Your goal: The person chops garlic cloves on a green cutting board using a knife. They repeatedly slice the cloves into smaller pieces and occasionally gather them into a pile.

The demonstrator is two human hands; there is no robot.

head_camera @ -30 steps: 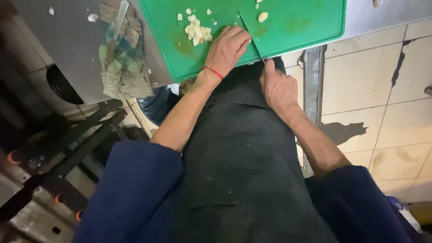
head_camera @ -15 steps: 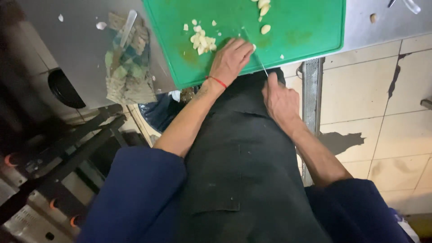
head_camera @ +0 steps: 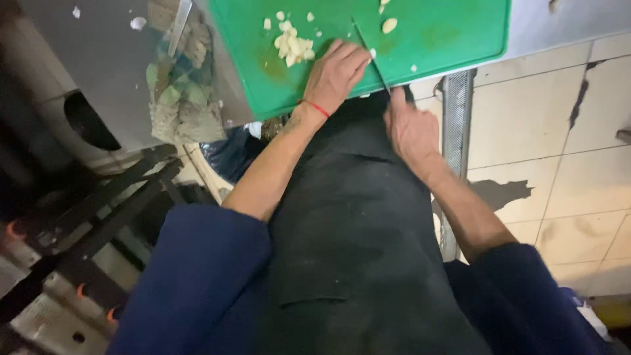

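Pale tiled floor [head_camera: 559,151] with cracked and stained patches, seen from above past a black apron [head_camera: 355,250] and blue sleeves. Steel table [head_camera: 98,59] along the top of the view, carrying a green cutting board [head_camera: 447,33] whose near edge overhangs toward the apron. Left hand [head_camera: 336,73], with a red string at the wrist, laid flat on the board, fingers together and stretched forward, pressing down just beside a small heap of chopped garlic [head_camera: 292,47]. Right hand [head_camera: 409,128] closed tight around the handle of a knife [head_camera: 369,52], held off the board's near edge, over the apron. Thin blade reaching up onto the green surface, just right of the left fingertips, tip pointing away. Few whole peeled cloves [head_camera: 389,25] farther up the board, apart from the heap, plus scattered white bits. Crumpled checked cloth [head_camera: 181,92] on the table, left of the board. Dark metal racks [head_camera: 98,217] lower left.
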